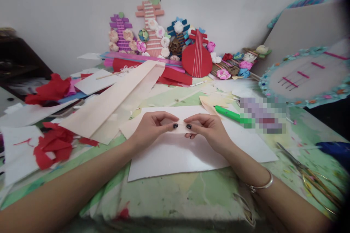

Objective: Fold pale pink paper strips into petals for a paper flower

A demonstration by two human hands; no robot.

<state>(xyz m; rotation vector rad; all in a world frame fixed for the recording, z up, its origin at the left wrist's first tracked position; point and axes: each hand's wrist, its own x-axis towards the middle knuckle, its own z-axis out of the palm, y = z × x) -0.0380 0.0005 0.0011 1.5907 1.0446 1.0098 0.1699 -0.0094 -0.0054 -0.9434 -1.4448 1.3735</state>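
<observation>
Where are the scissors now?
In the head view, the gold-handled scissors lie at lower right on the green table covering, right of the silver bracelet.

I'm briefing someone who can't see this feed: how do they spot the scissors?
Start with the large white sheet on the green-stained table. Just off its right-hand corner lie the scissors. Gold-coloured loop handles and grey metal blades set them apart from the dark blue object beside them.

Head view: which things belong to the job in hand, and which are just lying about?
Apparently in use: small pale piece, pinched by left hand and right hand; white sheet beneath.

Apparently idle: scissors, crumpled red paper, red lute-shaped model.
</observation>
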